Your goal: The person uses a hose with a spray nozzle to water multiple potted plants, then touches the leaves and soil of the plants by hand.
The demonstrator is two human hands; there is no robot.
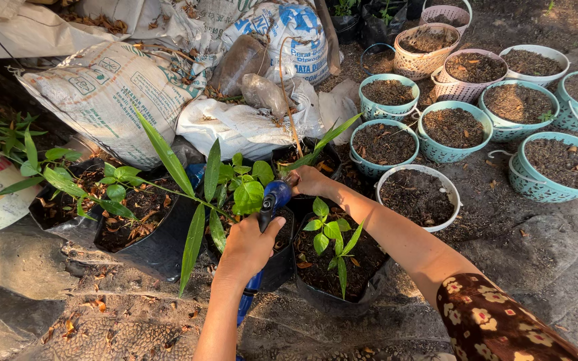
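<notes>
Left hand gripping blue hose nozzle, right hand at its tip

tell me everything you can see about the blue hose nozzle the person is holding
The blue hose nozzle looks like glossy plastic, with a dark trigger or band near its head. It points up and away from the person, tilted over the black grow bags of green seedlings. The left hand wraps its handle from below; the right hand touches its tip. A blue hose runs down from it beneath the left wrist. No water is visible coming out.
</notes>
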